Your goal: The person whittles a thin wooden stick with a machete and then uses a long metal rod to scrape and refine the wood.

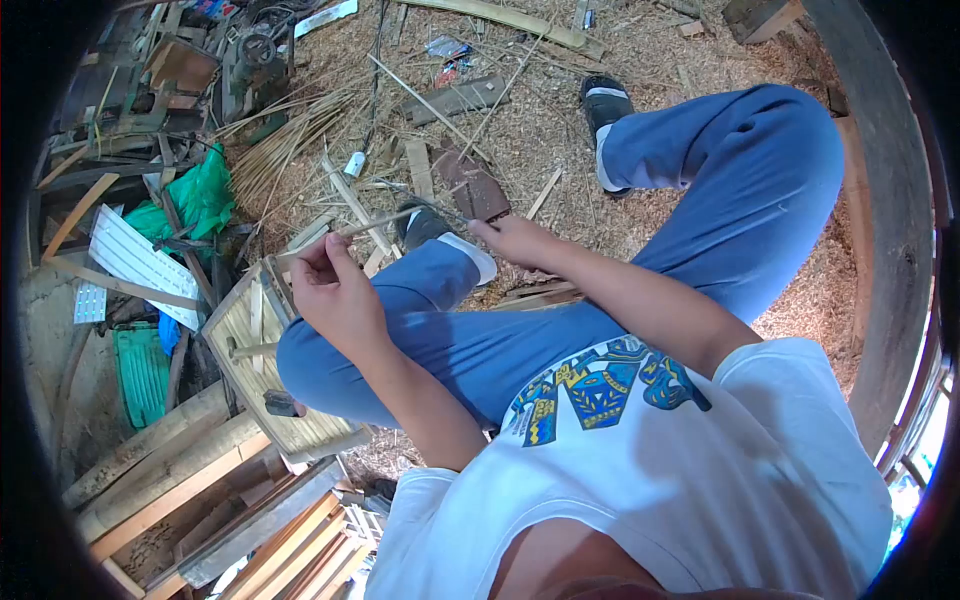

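Note:
My left hand (335, 285) is raised over my bent knee, thumb and fingertips pinched on the near end of a thin wooden stick (385, 219). The stick slants up to the right, toward my other hand. My right hand (512, 242) is closed, palm down, in front of my shin. A narrow dark, blade-like piece (445, 211) reaches from it to the far end of the stick. What kind of tool it is, I cannot make out. Behind both hands, a shoe (424, 226) partly shows.
Left of my knee stands a slatted wooden box (245, 325) with a dark-ended object (283, 403) on it. Thin split sticks (290, 140) lie heaped on the shaving-covered floor. Green plastic (200, 195) and boards (200, 440) crowd the left; a thick beam (890, 220) borders the right.

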### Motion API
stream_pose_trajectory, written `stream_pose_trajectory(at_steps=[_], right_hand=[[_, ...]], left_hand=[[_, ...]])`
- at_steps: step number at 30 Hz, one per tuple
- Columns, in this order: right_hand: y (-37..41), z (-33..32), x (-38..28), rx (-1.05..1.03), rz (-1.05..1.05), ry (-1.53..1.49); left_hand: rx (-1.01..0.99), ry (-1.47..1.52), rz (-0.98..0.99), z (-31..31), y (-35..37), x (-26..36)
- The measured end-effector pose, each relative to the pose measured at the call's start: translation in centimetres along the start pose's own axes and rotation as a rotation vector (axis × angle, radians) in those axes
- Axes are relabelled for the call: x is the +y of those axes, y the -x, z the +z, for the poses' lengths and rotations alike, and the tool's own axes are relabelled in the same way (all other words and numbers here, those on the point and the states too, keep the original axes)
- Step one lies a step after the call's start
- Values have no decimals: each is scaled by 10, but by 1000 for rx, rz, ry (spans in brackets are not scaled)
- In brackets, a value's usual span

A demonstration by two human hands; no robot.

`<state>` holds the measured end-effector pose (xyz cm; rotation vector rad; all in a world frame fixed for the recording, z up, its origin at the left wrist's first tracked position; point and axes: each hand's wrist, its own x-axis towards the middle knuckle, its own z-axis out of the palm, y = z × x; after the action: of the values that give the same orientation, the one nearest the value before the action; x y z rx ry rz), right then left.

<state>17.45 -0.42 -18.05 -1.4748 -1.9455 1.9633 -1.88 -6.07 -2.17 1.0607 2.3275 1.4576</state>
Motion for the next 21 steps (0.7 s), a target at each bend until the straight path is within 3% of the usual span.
stream_pose_trajectory(at_steps=[1,5,8,11,12,15,18,21], right_hand=[[-5,-3,12,-26,103,10],[-9,6,3,130,-26,158],[5,0,-29,66,-234,101],[-5,12,-4,131,-309,87],[1,2,-6,35,-123,93],[-18,-5,43,66,260,169],[-24,3,53,153,247,204],[-7,-5,-14,35,124,57]], left_hand=[[-6,6,0,-1,-1,0],[35,23,-1,4,-5,2],[25,-32,16,0,-9,-2],[18,-18,-6,-3,-3,-3],[23,-1,-18,-4,-5,-5],[1,18,0,-6,-8,-11],[-85,1,36,-3,-12,1],[-209,-182,68,-11,-19,28]])
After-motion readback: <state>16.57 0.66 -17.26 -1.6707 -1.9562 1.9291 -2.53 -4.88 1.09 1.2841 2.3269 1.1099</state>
